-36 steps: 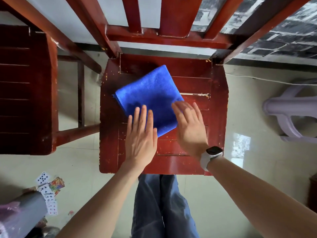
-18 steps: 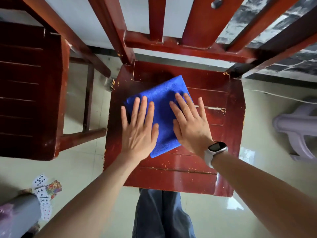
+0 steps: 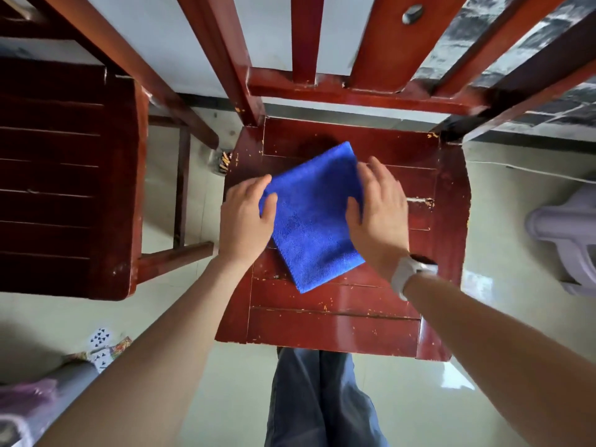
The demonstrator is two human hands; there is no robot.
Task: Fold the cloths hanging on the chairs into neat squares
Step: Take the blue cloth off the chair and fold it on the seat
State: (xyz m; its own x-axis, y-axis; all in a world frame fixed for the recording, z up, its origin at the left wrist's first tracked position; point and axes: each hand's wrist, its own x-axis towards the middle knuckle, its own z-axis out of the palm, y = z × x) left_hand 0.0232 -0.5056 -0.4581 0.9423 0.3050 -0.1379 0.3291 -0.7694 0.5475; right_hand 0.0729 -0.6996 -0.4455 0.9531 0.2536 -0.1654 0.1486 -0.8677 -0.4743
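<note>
blue cloth (image 3: pixel 314 217) | between left hand (image 3: pixel 246 221), right hand (image 3: pixel 379 214) | gripped both edges

Bare red seat (image 3: pixel 338 324) open toward the front edge below the folded blue cloth (image 3: pixel 314 217), hemmed at the rear by upright back slats (image 3: pixel 304 37), on the left by a second dark chair (image 3: pixel 64 175) just across a narrow floor gap.

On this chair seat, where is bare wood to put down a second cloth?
Bare wood lies on the chair seat along its front edge, below the blue cloth, and at the back beside the backrest posts. The middle is crowded: left hand and right hand grip the cloth's sides.
</note>
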